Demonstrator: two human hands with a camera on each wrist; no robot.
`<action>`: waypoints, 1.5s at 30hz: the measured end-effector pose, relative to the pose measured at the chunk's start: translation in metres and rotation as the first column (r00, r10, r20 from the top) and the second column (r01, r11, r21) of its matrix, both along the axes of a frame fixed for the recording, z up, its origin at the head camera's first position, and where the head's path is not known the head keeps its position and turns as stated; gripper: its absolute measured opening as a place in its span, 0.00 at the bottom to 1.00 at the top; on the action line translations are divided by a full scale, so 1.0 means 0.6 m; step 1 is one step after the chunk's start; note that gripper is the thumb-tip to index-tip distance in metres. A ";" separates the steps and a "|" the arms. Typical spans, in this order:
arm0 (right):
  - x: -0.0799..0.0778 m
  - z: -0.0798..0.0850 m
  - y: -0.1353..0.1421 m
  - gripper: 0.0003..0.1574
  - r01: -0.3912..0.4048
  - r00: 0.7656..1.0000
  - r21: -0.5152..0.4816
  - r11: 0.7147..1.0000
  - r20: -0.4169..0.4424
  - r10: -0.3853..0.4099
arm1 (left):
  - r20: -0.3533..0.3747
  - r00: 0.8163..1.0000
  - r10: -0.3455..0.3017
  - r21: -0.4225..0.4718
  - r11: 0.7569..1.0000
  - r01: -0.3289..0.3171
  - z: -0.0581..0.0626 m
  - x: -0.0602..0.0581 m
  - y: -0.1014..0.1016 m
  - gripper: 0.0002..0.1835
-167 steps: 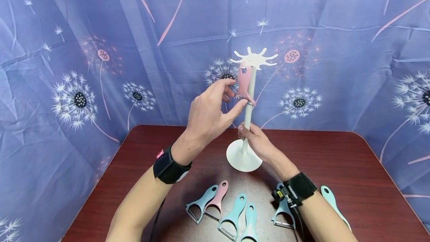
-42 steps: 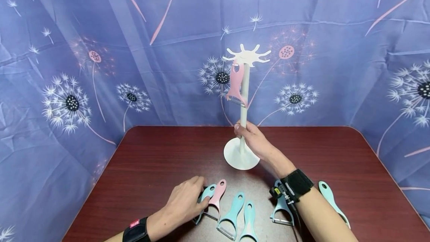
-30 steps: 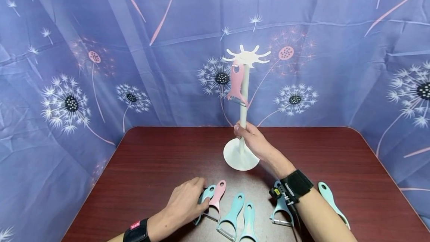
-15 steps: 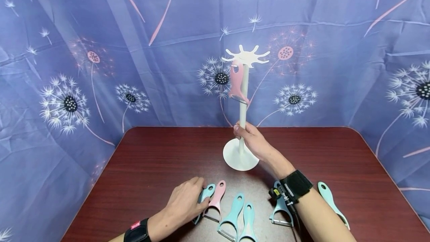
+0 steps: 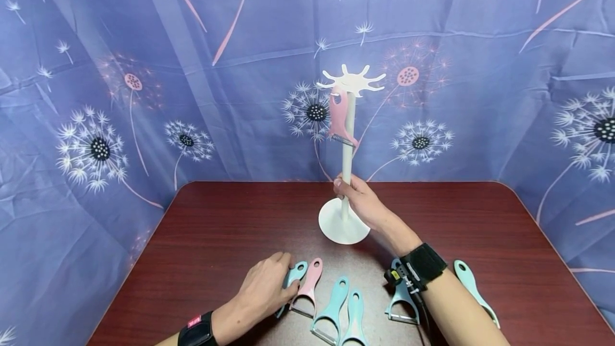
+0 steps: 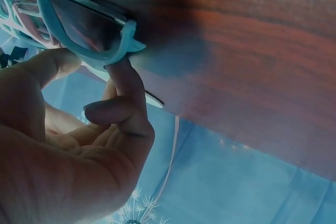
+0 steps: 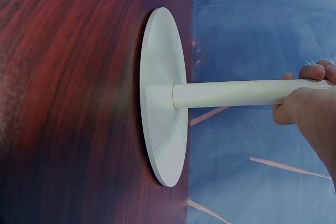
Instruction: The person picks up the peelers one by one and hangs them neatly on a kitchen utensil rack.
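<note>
Blue peeler (image 5: 294,277), partly hidden, in pinching left fingers (image 6: 132,85), stand (image 5: 347,162) in gripping right fingers (image 7: 313,72).

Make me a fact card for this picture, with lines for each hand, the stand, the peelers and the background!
Left hand: pinches a blue peeler
Right hand: grips the white stand
Stand: upright
Hanging from stand: one pink peeler
Lying on table: second pink peeler, two turquoise peelers, another blue peeler, mint peeler
Background: purple-blue cloth with dandelions
</note>
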State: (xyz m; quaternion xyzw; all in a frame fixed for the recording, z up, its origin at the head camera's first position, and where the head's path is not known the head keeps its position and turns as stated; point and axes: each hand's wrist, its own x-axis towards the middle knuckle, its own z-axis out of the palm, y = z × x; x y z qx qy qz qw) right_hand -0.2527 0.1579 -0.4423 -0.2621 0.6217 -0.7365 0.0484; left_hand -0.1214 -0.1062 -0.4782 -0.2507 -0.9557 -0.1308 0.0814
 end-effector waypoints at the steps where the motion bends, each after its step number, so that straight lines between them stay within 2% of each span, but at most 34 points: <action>1: 0.000 0.000 0.000 0.16 -0.002 1.000 0.001 1.000 -0.001 0.002 | -0.003 1.000 -0.001 -0.001 1.000 0.001 0.000 0.000 0.000 0.14; 22: 0.001 0.001 -0.003 0.16 0.009 1.000 0.014 1.000 -0.004 -0.009 | -0.035 0.999 -0.016 0.010 1.000 0.017 0.002 -0.003 -0.003 0.15; 35: 0.000 0.002 -0.002 0.17 0.015 1.000 0.006 1.000 -0.013 -0.015 | -0.050 0.999 -0.006 0.104 0.994 0.011 0.032 -0.016 0.000 0.14; 41: 0.000 -0.001 -0.003 0.17 0.006 1.000 0.009 1.000 -0.023 -0.006 | -0.053 0.998 0.027 0.119 0.993 -0.020 0.051 -0.022 0.003 0.16; 45: 0.001 -0.001 -0.002 0.17 0.022 0.999 0.007 1.000 -0.027 -0.022 | -0.082 0.995 0.049 0.134 0.990 -0.038 0.067 -0.027 0.004 0.16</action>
